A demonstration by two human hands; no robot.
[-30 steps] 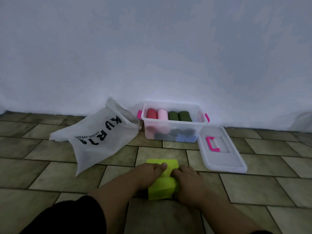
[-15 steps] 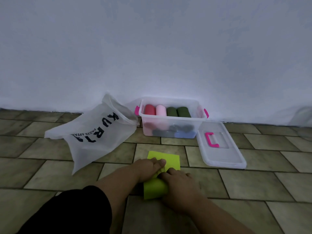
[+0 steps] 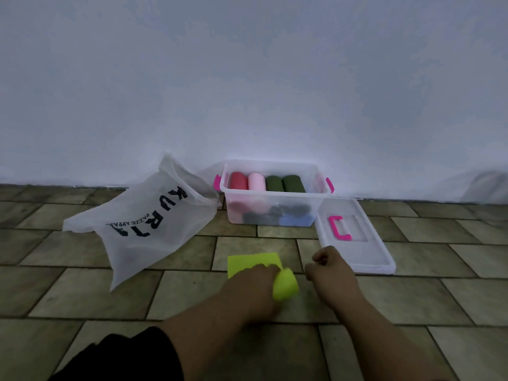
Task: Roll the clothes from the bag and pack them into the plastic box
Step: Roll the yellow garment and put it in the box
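**Rolling a lime-yellow cloth on the floor: items in view**

Left hand [image 3: 254, 281]: is lying over the lime-yellow cloth [image 3: 251, 261], with its fingers curling round the rolled part. The round end of the roll is sticking out on the right of the hand, and the flat unrolled part is lying on the floor beyond it.

Right hand [image 3: 330, 266]: is hovering just beside the roll without touching it, fingers curled into a loose fist and holding nothing.

Clear plastic box with pink side clips [image 3: 239, 213]: is standing open against the white wall [image 3: 247, 78], beyond the cloth. A red roll [image 3: 238, 181], a pale pink roll [image 3: 256, 182] and two dark green rolls [image 3: 283, 183] are lying side by side in its top layer. Grey and blue rolls are showing through the front wall below them.

Clear plastic lid [image 3: 365, 251]: is lying flat on the floor, touching the box's right side, with its pink handle [image 3: 339, 228] facing up.

White translucent bag with black lettering [image 3: 154, 218]: is lying slumped to the left of the box, its mouth towards the box.

Brown-green tiled floor [image 3: 68, 251]: is carrying all of the above.

Black sleeve [image 3: 123, 356]: is showing at the lower edge, on the left arm.
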